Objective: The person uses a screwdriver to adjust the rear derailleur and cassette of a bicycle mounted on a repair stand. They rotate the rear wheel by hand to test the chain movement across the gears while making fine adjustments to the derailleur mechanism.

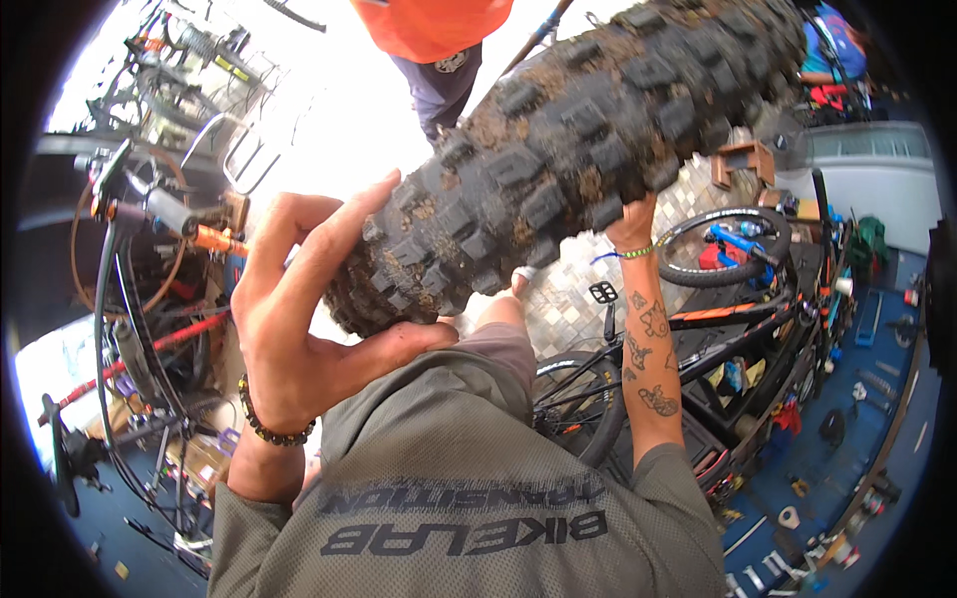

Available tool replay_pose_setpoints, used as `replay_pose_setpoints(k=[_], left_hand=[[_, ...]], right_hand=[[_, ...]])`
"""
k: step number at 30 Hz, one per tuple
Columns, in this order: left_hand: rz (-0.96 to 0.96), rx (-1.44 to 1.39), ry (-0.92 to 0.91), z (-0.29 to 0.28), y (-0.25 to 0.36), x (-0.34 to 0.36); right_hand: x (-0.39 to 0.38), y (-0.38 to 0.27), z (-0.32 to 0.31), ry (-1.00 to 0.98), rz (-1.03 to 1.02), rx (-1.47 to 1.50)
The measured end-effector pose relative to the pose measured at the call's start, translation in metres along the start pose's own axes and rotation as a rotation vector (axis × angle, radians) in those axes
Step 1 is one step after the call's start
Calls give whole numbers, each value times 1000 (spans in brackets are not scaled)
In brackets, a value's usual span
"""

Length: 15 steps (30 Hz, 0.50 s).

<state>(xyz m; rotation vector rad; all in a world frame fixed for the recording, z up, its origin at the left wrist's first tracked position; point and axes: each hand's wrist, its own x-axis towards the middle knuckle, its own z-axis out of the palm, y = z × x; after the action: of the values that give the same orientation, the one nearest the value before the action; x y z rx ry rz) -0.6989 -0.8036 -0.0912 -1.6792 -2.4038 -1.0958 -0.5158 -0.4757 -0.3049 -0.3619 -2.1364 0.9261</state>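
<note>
A black bicycle tire (518, 194) with big square knobs and dried brown mud stretches diagonally across the upper middle, close to me. My left hand (299, 299) is wrapped around its lower left end, fingers over the far side and thumb along the near side. Behind and under the tire, my right hand (633, 224) supports it farther right; only the wrist and the base of the hand show, the fingers being hidden. Whether the tire sits on a rim cannot be seen.
Bicycle frames (159, 349) stand at the left. A bicycle (698, 339) and a blue-hubbed wheel (726, 247) are at the right, beside a blue tool board (867, 379). A person in an orange top (434, 25) stands ahead. A wooden box (743, 162) lies near patterned tiles.
</note>
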Motion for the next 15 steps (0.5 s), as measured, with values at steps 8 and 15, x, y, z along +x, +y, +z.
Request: replay_pose_setpoints(k=[8,15], left_hand=[[-104,-66,24,-2,-13,-15],[-135,-188,122,-37,-22,2]], right_hand=[[30,13,-7,259,327,512],[28,50,-12,167,208,396]])
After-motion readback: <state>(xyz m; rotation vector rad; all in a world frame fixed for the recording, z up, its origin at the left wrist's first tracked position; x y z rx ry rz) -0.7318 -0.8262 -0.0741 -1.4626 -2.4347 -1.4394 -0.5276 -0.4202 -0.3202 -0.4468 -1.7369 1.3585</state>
